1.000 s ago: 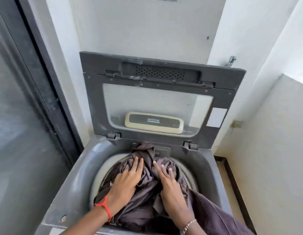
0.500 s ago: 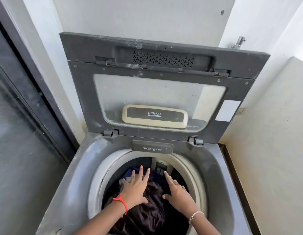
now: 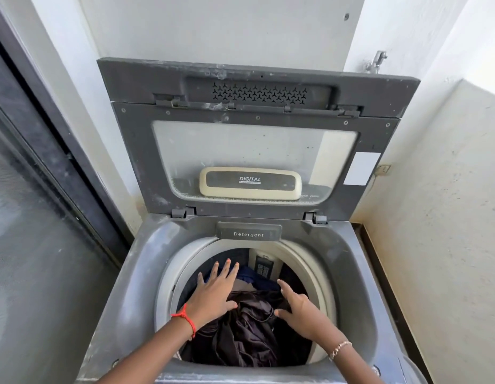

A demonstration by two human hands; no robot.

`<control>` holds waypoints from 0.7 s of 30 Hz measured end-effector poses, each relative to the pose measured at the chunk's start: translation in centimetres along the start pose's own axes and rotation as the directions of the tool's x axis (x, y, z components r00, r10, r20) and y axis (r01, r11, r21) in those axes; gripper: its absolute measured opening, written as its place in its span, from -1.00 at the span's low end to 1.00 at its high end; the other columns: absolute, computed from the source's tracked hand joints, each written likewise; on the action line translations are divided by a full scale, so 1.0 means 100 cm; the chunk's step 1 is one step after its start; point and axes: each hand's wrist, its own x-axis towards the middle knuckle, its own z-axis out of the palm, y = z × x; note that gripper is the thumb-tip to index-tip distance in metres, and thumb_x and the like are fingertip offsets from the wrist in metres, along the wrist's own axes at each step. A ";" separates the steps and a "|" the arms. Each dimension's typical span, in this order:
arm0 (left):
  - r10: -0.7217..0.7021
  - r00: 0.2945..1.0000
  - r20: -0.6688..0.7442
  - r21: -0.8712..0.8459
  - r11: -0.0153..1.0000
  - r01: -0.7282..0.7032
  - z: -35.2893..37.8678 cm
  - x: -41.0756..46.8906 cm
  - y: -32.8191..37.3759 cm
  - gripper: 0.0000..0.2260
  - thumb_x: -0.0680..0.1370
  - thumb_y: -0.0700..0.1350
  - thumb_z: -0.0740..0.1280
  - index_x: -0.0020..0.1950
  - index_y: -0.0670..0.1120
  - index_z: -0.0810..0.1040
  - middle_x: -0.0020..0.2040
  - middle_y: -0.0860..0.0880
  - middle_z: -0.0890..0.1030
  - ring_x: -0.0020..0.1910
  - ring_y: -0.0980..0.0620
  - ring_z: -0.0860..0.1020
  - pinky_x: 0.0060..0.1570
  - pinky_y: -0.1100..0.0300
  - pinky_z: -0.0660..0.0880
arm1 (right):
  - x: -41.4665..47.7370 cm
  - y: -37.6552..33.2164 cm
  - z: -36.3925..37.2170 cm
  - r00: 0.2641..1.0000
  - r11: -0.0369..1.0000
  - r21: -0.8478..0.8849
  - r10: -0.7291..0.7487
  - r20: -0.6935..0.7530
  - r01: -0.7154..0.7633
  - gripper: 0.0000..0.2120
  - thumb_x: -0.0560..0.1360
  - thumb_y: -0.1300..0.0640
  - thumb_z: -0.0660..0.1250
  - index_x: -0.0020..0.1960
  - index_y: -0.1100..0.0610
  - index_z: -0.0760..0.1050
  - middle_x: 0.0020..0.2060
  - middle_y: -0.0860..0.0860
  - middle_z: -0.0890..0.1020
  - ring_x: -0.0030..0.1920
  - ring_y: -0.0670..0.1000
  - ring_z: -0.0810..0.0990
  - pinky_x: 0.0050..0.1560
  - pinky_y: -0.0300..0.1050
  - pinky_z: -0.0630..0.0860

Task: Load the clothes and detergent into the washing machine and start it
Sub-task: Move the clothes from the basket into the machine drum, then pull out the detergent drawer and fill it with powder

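White walls close in a narrow corner where the washing machine (image 3: 135, 273) stands, lid (image 3: 254, 134) propped upright. Dark clothes (image 3: 249, 325) lie inside the drum, below its rim. The left hand (image 3: 213, 293) and right hand (image 3: 303, 309) hover over them, fingers spread, gripping nothing. Pressing evenly toward the drum's centre should settle the load clear of the rim. A second ago the garment bulged over the front edge, hiding the detergent drawer (image 3: 248, 233), now exposed.
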 end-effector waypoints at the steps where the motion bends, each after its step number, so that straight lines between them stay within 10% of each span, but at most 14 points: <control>1: 0.006 1.000 -0.006 -0.037 0.999 -0.006 0.001 -0.002 -0.001 -0.26 0.58 0.01 0.24 0.54 -0.05 -0.21 0.55 -0.05 -0.18 0.53 -0.12 -0.15 0.44 -0.21 0.00 | -0.002 -0.001 0.001 1.000 1.000 0.017 0.008 0.027 -0.008 -0.35 0.56 0.00 0.20 0.52 0.01 -0.08 0.37 0.16 0.37 0.32 0.10 0.41 0.30 -0.09 0.36; 7: -0.073 0.996 -0.056 -0.586 0.810 0.027 0.001 -0.006 0.009 -0.43 0.57 0.05 0.25 0.51 -0.10 0.16 0.47 -0.06 0.28 0.46 0.02 0.23 0.39 0.15 0.22 | -0.016 -0.007 -0.002 0.994 0.964 0.264 0.005 0.107 -0.034 -0.56 0.53 0.01 0.26 0.36 0.14 0.35 0.16 0.09 0.59 0.16 -0.02 0.55 0.15 -0.20 0.46; 11: -0.158 0.977 0.143 -0.965 0.197 0.173 -0.013 -0.005 0.025 -0.60 0.59 0.05 0.21 0.35 -0.15 0.41 0.23 -0.10 0.56 0.18 0.01 0.54 0.18 0.03 0.47 | -0.014 -0.009 -0.012 0.995 0.870 0.489 0.017 0.101 -0.065 -0.65 0.55 0.00 0.24 0.27 0.13 0.42 -0.01 0.04 0.61 0.05 -0.05 0.60 -0.01 -0.19 0.53; 15: -0.127 0.960 0.248 -0.914 -0.358 0.188 -0.018 0.008 0.026 -0.60 0.61 0.02 0.16 0.31 -0.23 0.38 0.12 -0.18 0.59 0.10 -0.10 0.57 0.02 -0.05 0.52 | -0.012 -0.015 -0.029 0.998 0.711 0.701 0.034 0.054 -0.062 -0.91 0.57 0.08 0.23 -0.04 0.06 0.49 0.08 0.26 0.57 0.11 0.16 0.59 -0.14 -0.19 0.50; 21: -0.222 0.938 0.267 -0.764 -0.641 0.066 -0.034 0.026 0.027 -0.52 0.62 -0.02 0.15 0.43 -0.30 0.23 0.28 -0.29 0.46 0.30 -0.21 0.42 -0.01 -0.08 0.50 | 0.015 -0.020 -0.047 0.996 0.499 0.866 0.090 -0.001 -0.044 -0.83 0.55 0.13 0.27 0.02 0.23 0.52 0.02 0.21 0.62 0.02 0.08 0.63 -0.04 0.04 0.62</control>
